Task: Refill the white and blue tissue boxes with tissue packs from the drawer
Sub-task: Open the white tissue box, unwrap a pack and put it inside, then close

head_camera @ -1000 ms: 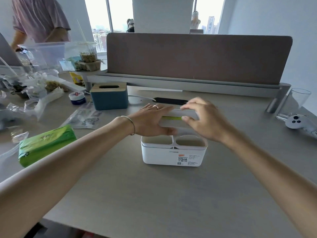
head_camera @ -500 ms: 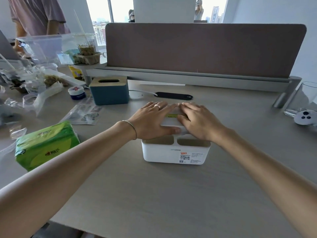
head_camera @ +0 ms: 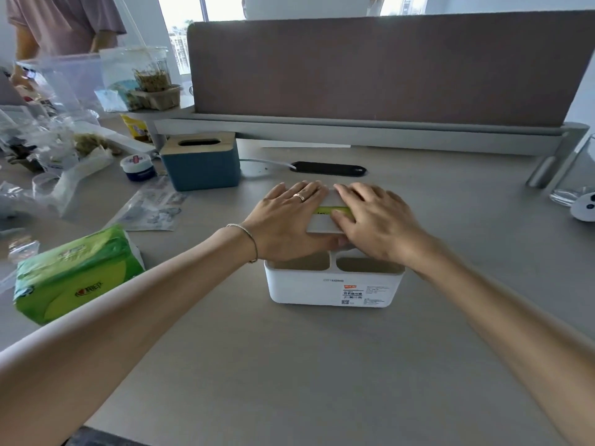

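Your left hand (head_camera: pixel 289 220) and right hand (head_camera: pixel 373 220) lay flat, fingers straight, pressing the lid (head_camera: pixel 325 222); the green pack (head_camera: pixel 77 275) sat well left, nearer your left.

Both bare forearms reach forward. The left hand (head_camera: pixel 288 220) and right hand (head_camera: pixel 375 222) lie palm-down side by side, fingers straight, fingertips nearly touching, pressing downward.

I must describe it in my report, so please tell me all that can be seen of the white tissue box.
The white tissue box looks like smooth plastic, with rounded corners. It stands upright on the grey table. Two open, seemingly empty compartments show along its near side, and a printed label sits on its front. Both hands, left hand and right hand, press its white lid flat; green shows through the slot.
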